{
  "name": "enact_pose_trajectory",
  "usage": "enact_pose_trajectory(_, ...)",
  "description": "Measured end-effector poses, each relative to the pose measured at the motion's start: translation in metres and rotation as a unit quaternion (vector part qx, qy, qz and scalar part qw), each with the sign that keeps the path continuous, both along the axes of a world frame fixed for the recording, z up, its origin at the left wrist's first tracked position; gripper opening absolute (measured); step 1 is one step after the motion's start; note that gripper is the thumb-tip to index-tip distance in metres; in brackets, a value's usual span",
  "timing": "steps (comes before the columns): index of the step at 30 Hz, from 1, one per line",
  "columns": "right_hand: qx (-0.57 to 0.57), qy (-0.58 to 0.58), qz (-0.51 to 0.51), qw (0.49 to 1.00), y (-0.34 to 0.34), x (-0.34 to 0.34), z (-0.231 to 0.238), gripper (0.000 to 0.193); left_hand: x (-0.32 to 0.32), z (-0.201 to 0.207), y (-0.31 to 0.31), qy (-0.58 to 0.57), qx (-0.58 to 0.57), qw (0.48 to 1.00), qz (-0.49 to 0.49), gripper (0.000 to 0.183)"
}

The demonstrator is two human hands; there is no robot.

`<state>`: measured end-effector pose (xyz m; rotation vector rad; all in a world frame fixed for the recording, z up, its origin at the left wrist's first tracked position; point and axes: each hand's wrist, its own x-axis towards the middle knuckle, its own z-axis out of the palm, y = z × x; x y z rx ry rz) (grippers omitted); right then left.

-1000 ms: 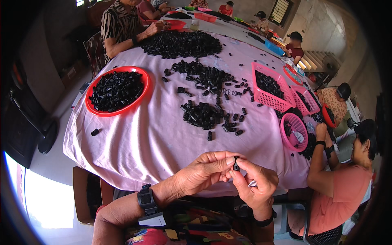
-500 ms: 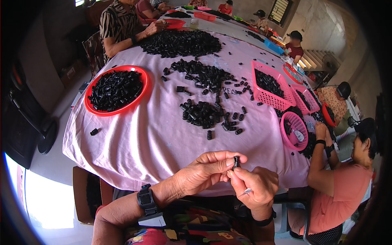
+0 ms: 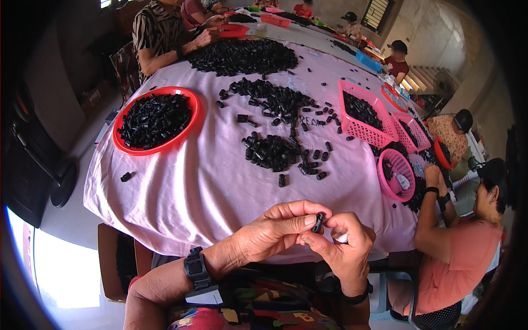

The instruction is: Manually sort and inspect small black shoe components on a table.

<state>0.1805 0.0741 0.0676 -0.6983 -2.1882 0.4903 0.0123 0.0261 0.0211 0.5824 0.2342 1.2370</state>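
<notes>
Over the near edge of the cloth, my left hand (image 3: 275, 228) pinches a small black plastic piece (image 3: 318, 222) between thumb and forefinger. My right hand (image 3: 346, 247) is close against it, its fingertips at the piece's right side and lower end. A small pale object (image 3: 341, 237) shows inside the curled fingers of my right hand; its kind is hidden. Beyond my hands lies a small heap of similar black pieces (image 3: 269, 151), with several loose ones to its right. A larger group of black pieces (image 3: 272, 99) spreads farther back.
To the left stands a red basin (image 3: 197, 122) full of black pieces. Pink baskets (image 3: 363, 131) and a round pink basket (image 3: 380, 179) stand on the right. A big black pile (image 3: 242, 58) lies at the back. A person in a salmon shirt (image 3: 462, 258) works at my right; others sit farther along.
My right hand has turned and its forefinger has lifted toward the black piece's upper end. The piece is tilted more and shows more of its side. My left hand has barely moved.
</notes>
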Motion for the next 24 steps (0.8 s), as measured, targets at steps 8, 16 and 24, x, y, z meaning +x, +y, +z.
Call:
enact_pose_trajectory(8,-0.034,-0.031,-0.006,0.999,0.003,-0.003,-0.002,0.048,-0.001,0.004,0.0,0.029,0.018,0.999,-0.017,0.034)
enact_pose_trajectory(16,-0.049,-0.037,-0.017,0.998,0.003,-0.002,-0.003,0.05,0.001,0.006,-0.001,0.038,-0.003,0.999,-0.007,0.035)
enact_pose_trajectory(24,-0.024,-0.05,-0.013,0.998,0.005,-0.001,-0.007,0.054,0.0,0.002,0.001,0.043,0.004,0.999,-0.009,0.033)
